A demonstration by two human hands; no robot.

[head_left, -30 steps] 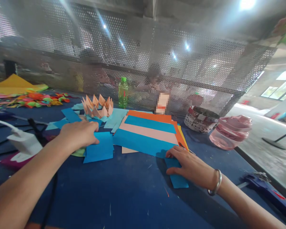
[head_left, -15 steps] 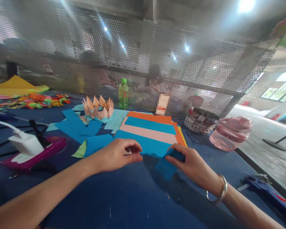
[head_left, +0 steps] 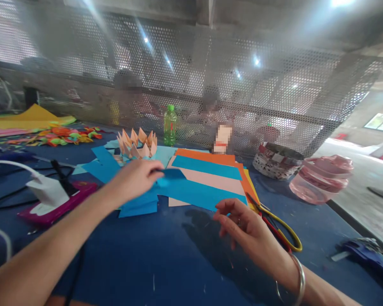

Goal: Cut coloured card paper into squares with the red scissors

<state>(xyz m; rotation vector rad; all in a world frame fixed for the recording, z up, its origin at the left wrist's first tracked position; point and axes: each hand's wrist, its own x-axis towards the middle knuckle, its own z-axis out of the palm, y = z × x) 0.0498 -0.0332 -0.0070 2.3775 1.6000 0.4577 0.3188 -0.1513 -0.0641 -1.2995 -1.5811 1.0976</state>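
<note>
My left hand [head_left: 140, 178] is closed on a small piece of blue paper [head_left: 174, 174], lifted above the sheets. Under and beside it lie more blue paper pieces [head_left: 138, 208]. My right hand [head_left: 238, 223] is over the table with loosely curled fingers apart and nothing in them; a bangle [head_left: 300, 280] circles its wrist. To its right, scissors [head_left: 285, 229] with red and yellow handles rest on the table, partly behind the hand. Ahead is a stack of orange paper [head_left: 207, 156], with blue strips [head_left: 207, 167] and a pale pink sheet [head_left: 210, 177] on top.
A ring of folded peach paper points [head_left: 138, 146] stands at back left, near a green bottle [head_left: 170, 127]. On the right are a paper-covered basin [head_left: 276, 163], a pink water jug [head_left: 319, 180] and a blue glue gun [head_left: 367, 255]. A magenta power strip [head_left: 47, 214] with cables lies left.
The blue paper has passed from my right hand to my left, which moved up and left. My right hand has let go, and the scissors have come into sight beside it.
</note>
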